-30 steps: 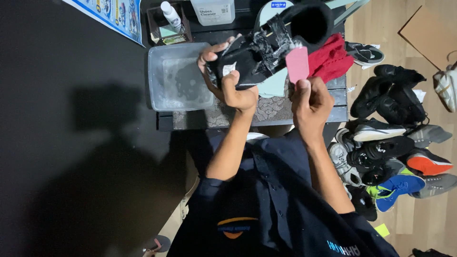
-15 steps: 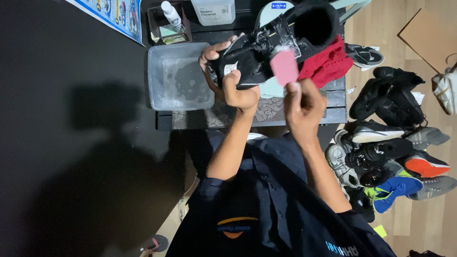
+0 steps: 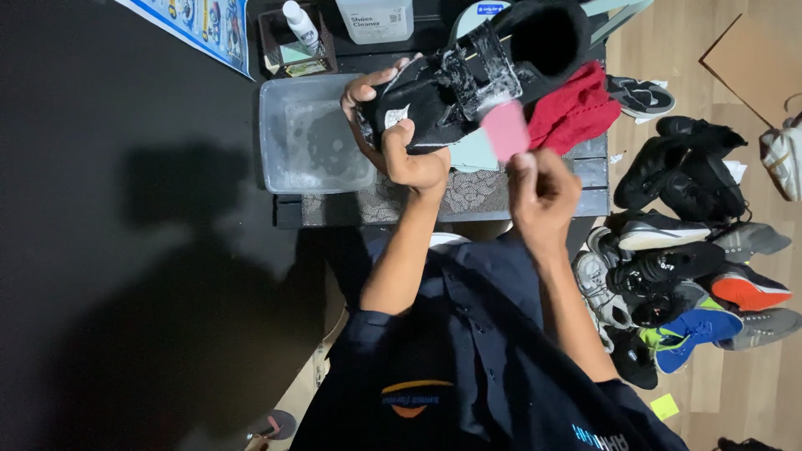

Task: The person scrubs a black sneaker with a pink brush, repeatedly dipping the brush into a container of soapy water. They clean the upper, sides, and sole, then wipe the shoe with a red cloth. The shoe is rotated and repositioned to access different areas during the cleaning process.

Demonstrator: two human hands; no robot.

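Left grip: my left hand (image 3: 413, 163) is closed around the toe end of a black fabric shoe (image 3: 468, 75), thumb on the near side and fingers wrapped over the far side.
Right grip: my right hand (image 3: 543, 188) pinches the lower end of a flat pink rectangular brush (image 3: 505, 129), fingers closed on it.
Shoe: held up above the counter (image 3: 585, 196), tilted, its open collar pointing up and away to the right of my left grip; wet white foam (image 3: 480, 67) lies over its laces.
Brush: just above my right grip, its upper edge touching the foamy side of the shoe.
Tub: a clear plastic rectangular tub (image 3: 311, 134) with soapy water sits on the counter just to the left of my left grip.
Cloth: a red crumpled cloth (image 3: 576, 108) lies on the counter above my right grip, just beside the shoe's heel.
Bottles: a small white spray bottle (image 3: 298, 23) and a larger white plastic bottle (image 3: 373, 18) stand beyond the tub.
Floor: a heap of mixed sneakers (image 3: 685, 250) lies on the wooden floor well to the right of my right grip.
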